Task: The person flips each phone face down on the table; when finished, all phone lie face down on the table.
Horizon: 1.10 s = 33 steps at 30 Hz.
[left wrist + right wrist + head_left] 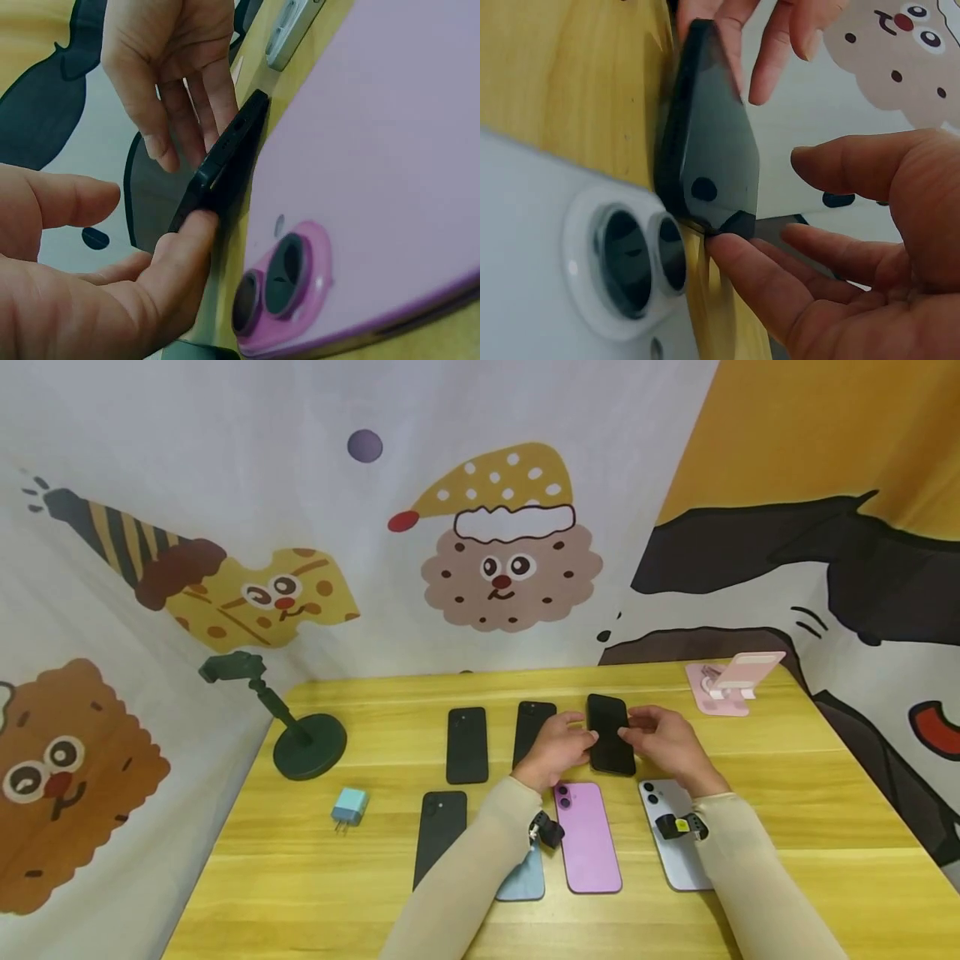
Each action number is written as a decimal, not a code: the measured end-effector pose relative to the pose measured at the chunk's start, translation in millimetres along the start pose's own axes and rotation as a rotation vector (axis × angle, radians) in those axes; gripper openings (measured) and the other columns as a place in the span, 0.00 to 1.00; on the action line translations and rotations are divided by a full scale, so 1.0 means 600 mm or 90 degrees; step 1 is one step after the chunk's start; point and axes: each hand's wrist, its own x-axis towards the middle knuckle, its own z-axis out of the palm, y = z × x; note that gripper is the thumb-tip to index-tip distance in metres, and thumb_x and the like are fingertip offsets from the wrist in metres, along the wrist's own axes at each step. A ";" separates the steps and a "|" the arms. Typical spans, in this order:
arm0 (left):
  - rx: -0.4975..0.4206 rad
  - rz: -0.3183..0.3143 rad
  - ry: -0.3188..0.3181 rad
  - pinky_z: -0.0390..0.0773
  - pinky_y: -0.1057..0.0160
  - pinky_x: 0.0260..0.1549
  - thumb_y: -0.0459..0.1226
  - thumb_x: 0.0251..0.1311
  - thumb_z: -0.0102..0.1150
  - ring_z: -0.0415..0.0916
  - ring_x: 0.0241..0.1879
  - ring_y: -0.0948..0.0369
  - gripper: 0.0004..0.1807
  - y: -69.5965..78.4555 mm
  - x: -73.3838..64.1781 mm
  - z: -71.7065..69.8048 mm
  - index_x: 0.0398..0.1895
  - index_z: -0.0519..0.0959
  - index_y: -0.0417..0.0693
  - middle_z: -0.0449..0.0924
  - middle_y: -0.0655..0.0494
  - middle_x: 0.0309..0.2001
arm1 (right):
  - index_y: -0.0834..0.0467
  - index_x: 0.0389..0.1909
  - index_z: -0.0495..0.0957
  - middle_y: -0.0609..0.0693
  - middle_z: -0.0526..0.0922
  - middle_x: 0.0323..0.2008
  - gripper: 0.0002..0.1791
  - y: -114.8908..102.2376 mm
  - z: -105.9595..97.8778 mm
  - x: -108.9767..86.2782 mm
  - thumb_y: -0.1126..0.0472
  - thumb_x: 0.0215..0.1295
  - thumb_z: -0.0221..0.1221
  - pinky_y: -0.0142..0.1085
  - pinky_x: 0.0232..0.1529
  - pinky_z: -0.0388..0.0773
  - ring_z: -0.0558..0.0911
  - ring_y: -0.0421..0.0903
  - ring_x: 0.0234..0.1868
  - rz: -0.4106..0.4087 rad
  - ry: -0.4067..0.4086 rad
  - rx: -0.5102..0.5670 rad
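Note:
A black phone, its glossy dark face up, is between my two hands at the back of the group of phones. My left hand has a fingertip right at the phone's left edge, another finger held apart. On the opposite side my right hand touches the edge with a fingertip, the rest spread loosely. Dark shadow shows beneath the phone in the left wrist view. Closer to me lie a pink phone and a white phone, both camera side up, the white one partly behind my right wrist.
Black phones and a light blue phone lie leftward, some partly covered by my left arm. A green stand and blue charger plug are farther left. A pink stand is at the back right.

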 end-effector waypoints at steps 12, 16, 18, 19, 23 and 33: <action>-0.029 0.009 0.001 0.88 0.55 0.52 0.24 0.70 0.60 0.84 0.56 0.45 0.29 0.006 -0.001 -0.002 0.74 0.72 0.36 0.78 0.48 0.47 | 0.68 0.69 0.74 0.70 0.81 0.62 0.28 -0.020 0.021 -0.002 0.52 0.79 0.59 0.33 0.44 0.87 0.87 0.58 0.54 -0.031 -0.025 0.019; -0.044 0.015 -0.014 0.88 0.55 0.51 0.23 0.69 0.61 0.85 0.52 0.46 0.28 0.007 -0.001 -0.003 0.72 0.74 0.40 0.77 0.48 0.48 | 0.68 0.73 0.70 0.71 0.79 0.64 0.30 -0.028 0.026 -0.007 0.53 0.81 0.56 0.42 0.49 0.89 0.86 0.60 0.58 -0.030 -0.059 0.068; -0.049 0.016 -0.025 0.88 0.54 0.53 0.24 0.69 0.62 0.86 0.50 0.48 0.28 0.008 -0.001 -0.003 0.72 0.75 0.43 0.78 0.47 0.50 | 0.68 0.75 0.68 0.72 0.78 0.65 0.30 -0.031 0.027 -0.008 0.54 0.82 0.54 0.46 0.51 0.89 0.85 0.61 0.59 -0.025 -0.076 0.098; -0.051 0.016 -0.029 0.88 0.52 0.53 0.25 0.69 0.63 0.86 0.49 0.49 0.28 0.008 -0.002 -0.003 0.71 0.75 0.44 0.78 0.46 0.51 | 0.68 0.76 0.67 0.72 0.77 0.65 0.30 -0.033 0.028 -0.008 0.54 0.82 0.53 0.47 0.51 0.89 0.85 0.61 0.59 -0.025 -0.084 0.108; -0.044 0.011 -0.048 0.87 0.45 0.55 0.29 0.71 0.65 0.87 0.49 0.51 0.27 0.007 -0.005 -0.003 0.71 0.76 0.51 0.79 0.46 0.55 | 0.67 0.76 0.66 0.72 0.77 0.64 0.31 -0.037 0.029 -0.009 0.51 0.84 0.52 0.48 0.49 0.90 0.85 0.60 0.59 -0.018 -0.096 0.132; 0.014 0.001 -0.098 0.82 0.39 0.61 0.36 0.74 0.64 0.79 0.66 0.50 0.27 -0.004 -0.012 0.000 0.73 0.76 0.66 0.74 0.47 0.73 | 0.69 0.74 0.67 0.74 0.79 0.61 0.31 -0.042 0.018 -0.011 0.52 0.82 0.56 0.44 0.37 0.91 0.89 0.52 0.44 -0.024 -0.076 0.113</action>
